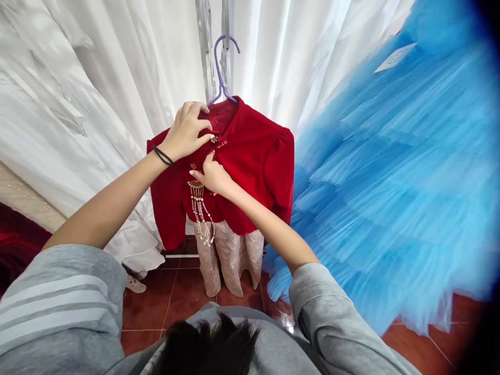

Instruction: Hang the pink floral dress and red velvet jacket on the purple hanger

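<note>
A short red velvet jacket [253,161] with puffed sleeves hangs on a purple hanger [220,73]. At its neckline, my left hand [187,130] is closed on the collar edge, thumb beside a small dark ornamental fastener [214,139]. Just below, my right hand [213,175] holds the jacket's front, index finger and thumb apart and the other fingers curled, partly hidden. Its thumb is close to a small red knot fastener [193,166]. A beaded tassel [198,200] dangles from the front under that thumb. Pale pink patterned fabric [228,255] hangs below the jacket hem.
A full blue tulle dress [375,172] with a white tag [396,57] fills the right side. White curtain-like fabric [117,62] hangs behind and to the left. Dark red cloth [19,245] lies at the left edge. The floor [150,302] has reddish-brown tiles.
</note>
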### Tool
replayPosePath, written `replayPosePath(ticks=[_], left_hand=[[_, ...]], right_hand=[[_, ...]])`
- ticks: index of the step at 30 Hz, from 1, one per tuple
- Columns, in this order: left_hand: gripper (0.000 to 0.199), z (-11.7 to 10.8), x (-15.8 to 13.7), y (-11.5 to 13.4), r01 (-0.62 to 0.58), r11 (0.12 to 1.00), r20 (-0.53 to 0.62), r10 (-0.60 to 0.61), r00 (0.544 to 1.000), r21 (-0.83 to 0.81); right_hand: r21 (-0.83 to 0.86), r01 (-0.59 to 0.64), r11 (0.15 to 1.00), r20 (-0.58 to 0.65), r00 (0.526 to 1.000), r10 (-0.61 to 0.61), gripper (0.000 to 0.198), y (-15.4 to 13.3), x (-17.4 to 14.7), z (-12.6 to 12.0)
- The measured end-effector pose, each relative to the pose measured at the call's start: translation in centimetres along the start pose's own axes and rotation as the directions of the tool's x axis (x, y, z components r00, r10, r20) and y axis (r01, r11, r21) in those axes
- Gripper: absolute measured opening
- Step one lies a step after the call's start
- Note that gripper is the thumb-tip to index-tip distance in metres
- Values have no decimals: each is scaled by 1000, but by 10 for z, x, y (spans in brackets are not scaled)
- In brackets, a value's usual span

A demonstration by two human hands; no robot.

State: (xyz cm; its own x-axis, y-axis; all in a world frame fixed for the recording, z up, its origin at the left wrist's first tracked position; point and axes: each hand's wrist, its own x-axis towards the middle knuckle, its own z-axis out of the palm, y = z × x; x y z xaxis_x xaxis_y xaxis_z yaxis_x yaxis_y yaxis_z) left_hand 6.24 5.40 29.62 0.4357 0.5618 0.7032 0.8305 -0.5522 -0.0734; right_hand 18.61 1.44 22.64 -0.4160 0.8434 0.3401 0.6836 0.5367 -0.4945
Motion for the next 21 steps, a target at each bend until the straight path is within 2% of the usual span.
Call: replayPosePath(ticks=[2,5,6,7,8,9,10,11,12,15,17,19,21], left_hand=[[18,2,-10,12,40,999,-46,-38,998,38],[34,14,-34,38,122,987,-73,-115,991,101],[42,23,-43,48,152,981,-66,-145,987,117],[49,33,-53,58,188,974,-55,-183,982,127],[54,44,-61,67,235,963,-41,-231,972,130],[55,54,-69,75,290,949,-21,-290,957,123],[52,64,-74,82,346,932,10,-349,937,110],[45,70,-77,86,395,914,52,-400,915,93],[35,74,-77,89,431,899,96,-436,895,77],[20,60,-69,83,473,881,156,-468,870,7],[22,37,-61,67,441,888,123,-427,896,-132],[24,13,-55,46,344,897,112,-325,939,-279],[27,-1,-53,27,270,925,187,-225,956,-269]], right_hand=[[61,0,998,8,1000,0,84,10,-22,16],[246,110,963,-88,992,-91,80,41,-69,38],[334,109,936,-175,983,-53,74,57,-85,46],[424,73,903,-276,960,52,65,76,-100,54],[516,-15,857,-376,895,242,53,97,-112,62],[603,-123,788,-431,781,452,41,119,-121,68],[660,-205,722,-427,689,586,33,140,-128,72],[701,-275,659,-393,622,677,29,159,-133,75],[718,-321,618,-337,617,712,28,175,-136,75],[726,-356,588,-178,729,661,28,202,-143,69],[718,-335,609,-157,775,612,36,206,-149,64],[689,-328,646,-170,793,584,42,205,-156,66],[628,-361,689,-158,808,568,38,203,-162,74]])
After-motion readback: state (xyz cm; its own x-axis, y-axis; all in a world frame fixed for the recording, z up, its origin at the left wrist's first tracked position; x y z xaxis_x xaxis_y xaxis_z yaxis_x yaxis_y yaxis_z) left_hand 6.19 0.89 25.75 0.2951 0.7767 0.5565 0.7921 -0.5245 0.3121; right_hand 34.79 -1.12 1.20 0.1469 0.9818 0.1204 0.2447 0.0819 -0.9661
